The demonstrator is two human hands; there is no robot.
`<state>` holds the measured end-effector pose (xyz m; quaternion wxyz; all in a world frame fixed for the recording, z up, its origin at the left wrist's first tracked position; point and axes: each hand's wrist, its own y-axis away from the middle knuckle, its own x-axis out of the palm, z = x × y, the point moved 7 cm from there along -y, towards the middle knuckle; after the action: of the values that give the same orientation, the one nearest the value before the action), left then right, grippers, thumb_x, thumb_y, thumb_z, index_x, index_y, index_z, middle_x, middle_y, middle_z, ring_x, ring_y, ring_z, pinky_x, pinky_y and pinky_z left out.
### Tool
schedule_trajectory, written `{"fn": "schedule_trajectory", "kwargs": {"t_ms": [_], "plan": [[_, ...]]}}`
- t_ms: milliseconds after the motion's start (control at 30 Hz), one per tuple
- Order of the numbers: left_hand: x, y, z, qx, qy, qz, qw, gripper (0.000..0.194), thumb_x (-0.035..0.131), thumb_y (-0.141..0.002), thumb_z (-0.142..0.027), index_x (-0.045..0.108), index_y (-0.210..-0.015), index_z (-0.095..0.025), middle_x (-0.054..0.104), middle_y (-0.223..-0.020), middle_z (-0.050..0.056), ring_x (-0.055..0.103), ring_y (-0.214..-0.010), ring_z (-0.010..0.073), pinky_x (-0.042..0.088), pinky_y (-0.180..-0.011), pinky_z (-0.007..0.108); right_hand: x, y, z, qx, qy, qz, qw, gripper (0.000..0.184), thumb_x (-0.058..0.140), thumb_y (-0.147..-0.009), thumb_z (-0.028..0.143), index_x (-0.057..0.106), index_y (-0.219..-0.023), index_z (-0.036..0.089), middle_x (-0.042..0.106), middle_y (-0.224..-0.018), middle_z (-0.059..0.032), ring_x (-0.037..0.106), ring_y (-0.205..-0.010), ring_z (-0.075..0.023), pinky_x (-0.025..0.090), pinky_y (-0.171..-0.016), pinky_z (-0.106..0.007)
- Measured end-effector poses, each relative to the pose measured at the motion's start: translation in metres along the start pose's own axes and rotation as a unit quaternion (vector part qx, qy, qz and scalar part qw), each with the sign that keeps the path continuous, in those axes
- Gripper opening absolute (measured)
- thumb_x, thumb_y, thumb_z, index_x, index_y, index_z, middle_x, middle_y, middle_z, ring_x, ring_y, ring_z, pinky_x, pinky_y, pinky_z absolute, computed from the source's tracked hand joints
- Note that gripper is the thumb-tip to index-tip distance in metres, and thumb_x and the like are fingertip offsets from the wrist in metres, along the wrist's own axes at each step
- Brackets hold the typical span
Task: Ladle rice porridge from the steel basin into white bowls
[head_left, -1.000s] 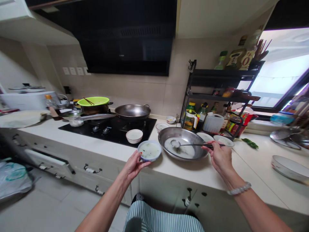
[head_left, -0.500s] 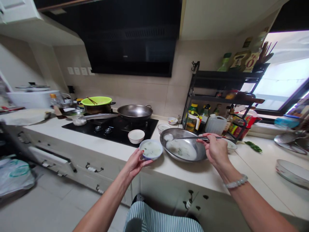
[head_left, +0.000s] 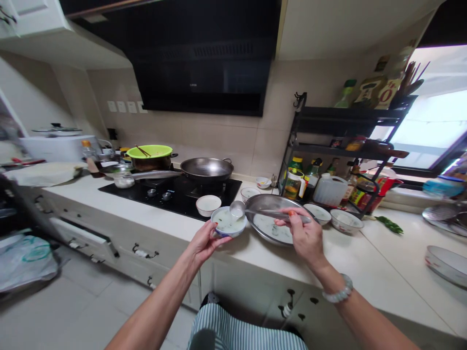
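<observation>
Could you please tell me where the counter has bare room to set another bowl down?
Bare counter lies right of the right hand, before the plate. Around the metal basin, soup bowl and rack it is crowded.

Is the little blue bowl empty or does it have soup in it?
Not empty: the blue bowl holds pale soup with green bits, nearly to its rim.

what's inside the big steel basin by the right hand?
A shallow pool of pale whitish soup with a few green bits lies in the steel basin. The right hand and the ladle handle cross over it, hiding part of the bottom.
</observation>
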<state>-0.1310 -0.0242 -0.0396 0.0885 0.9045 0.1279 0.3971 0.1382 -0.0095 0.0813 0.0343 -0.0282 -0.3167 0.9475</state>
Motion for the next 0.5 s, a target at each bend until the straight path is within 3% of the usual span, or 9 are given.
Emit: {"fn": "schedule_trajectory", "kwargs": {"t_ms": [133,200,400,500], "plan": [[0.002,-0.002,0.001,0.001,0.004,0.004,1.0,0.013,0.061,-0.082,-0.004,0.061,-0.089,-0.015,0.054,-0.06,-0.004,0.056,-0.051,0.0097,0.063,-0.07,0.048,0.005,0.017,0.024,-0.096,0.024,0.06,0.993,0.021,0.063,-0.084,0.044,0.071,-0.084,0.024,0.072,-0.086,-0.0068,0.07,-0.075,-0.0217,0.058,-0.079,-0.041],[0.001,-0.003,0.002,0.001,-0.002,0.004,1.0,0.013,0.061,-0.082,-0.005,0.061,-0.091,-0.015,0.058,-0.067,-0.002,0.061,-0.06,0.0125,0.063,-0.072,0.048,0.0,0.02,0.027,-0.113,0.028,0.048,0.992,0.02,0.063,-0.084,0.042,0.071,-0.082,0.025,0.073,-0.086,-0.0071,0.07,-0.078,-0.0225,0.057,-0.082,-0.042],[0.0,-0.007,0.004,0.008,-0.011,0.008,1.0,0.014,0.062,-0.082,-0.004,0.061,-0.092,-0.014,0.059,-0.07,-0.001,0.061,-0.06,0.0126,0.062,-0.073,0.051,-0.053,-0.001,-0.018,0.005,0.029,-0.133,0.991,0.033,0.061,-0.082,0.052,0.065,-0.087,0.02,0.071,-0.085,-0.0084,0.068,-0.062,-0.0206,0.056,-0.063,-0.037],[0.0,-0.008,0.004,0.013,-0.02,0.009,1.0,0.011,0.059,-0.083,-0.004,0.06,-0.089,-0.013,0.058,-0.068,-0.002,0.06,-0.057,0.0114,0.062,-0.074,0.051,-0.076,-0.012,-0.039,0.026,0.08,-0.157,0.984,0.033,0.06,-0.079,0.052,0.063,-0.08,0.02,0.068,-0.079,-0.007,0.067,-0.058,-0.0205,0.053,-0.056,-0.033]]}}
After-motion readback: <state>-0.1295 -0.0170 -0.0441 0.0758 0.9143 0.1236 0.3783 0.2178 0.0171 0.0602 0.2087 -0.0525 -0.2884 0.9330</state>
